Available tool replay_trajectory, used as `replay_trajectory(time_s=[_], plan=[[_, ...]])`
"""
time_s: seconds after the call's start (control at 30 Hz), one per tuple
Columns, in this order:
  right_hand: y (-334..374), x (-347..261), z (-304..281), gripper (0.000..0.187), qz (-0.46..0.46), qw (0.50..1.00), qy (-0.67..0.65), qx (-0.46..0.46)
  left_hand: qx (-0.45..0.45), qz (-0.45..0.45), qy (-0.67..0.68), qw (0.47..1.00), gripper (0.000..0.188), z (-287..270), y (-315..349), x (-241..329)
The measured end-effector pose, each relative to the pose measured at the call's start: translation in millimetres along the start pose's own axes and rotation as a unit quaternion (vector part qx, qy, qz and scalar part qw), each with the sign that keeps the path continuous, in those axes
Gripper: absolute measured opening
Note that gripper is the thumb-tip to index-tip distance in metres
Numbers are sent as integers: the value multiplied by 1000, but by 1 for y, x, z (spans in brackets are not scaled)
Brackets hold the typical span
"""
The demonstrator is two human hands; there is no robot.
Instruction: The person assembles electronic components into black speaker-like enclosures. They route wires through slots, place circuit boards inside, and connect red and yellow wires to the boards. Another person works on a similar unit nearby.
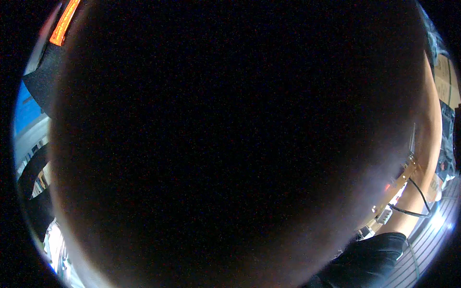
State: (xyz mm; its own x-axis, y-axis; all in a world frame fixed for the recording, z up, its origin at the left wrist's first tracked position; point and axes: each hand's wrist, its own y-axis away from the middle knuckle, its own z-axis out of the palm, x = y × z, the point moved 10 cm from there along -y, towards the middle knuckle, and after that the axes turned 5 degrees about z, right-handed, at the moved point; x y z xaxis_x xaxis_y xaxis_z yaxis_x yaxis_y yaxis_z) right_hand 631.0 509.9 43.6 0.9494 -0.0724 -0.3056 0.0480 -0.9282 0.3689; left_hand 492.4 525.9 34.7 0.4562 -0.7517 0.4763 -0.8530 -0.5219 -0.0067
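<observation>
A dark, out-of-focus shape (230, 144) pressed close to the lens fills nearly all of the head view; what it is cannot be made out. Along the right rim rises a bare forearm (430, 129), apparently my right arm, out of a black sleeve (370, 257). Its hand is hidden, so I cannot see its fingers or anything in them. Beside this forearm, a tan circuit board (401, 180) shows edge-on, with a white connector (384, 215), a small red light and a looping black cable (424, 199). My left hand does not show.
At the far right are a cardboard box (446, 79) and crumpled clear plastic (434, 41), above a grey slatted surface (425, 249). The left rim shows an orange strip (65, 21), black material (45, 79), a blue surface (29, 110) and a curved black band (36, 168).
</observation>
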Motion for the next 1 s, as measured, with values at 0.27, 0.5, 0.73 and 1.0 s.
replay_trajectory(time_s=[0.27,0.5,0.73,1.0], plan=[[-1,-3,-3,35,-2,1000,7,3,2,-1,6,1000,50,-2,0,-1],[-1,-4,-6,33,-4,1000,9,14,-2,4,5,1000,51,-2,-8,5],[-6,-25,-6,31,-12,999,26,34,-3,-2,-6,1000,52,-2,-13,8],[78,-103,-27,33,-37,995,-78,52,12,-28,-13,999,53,-5,-8,-6]])
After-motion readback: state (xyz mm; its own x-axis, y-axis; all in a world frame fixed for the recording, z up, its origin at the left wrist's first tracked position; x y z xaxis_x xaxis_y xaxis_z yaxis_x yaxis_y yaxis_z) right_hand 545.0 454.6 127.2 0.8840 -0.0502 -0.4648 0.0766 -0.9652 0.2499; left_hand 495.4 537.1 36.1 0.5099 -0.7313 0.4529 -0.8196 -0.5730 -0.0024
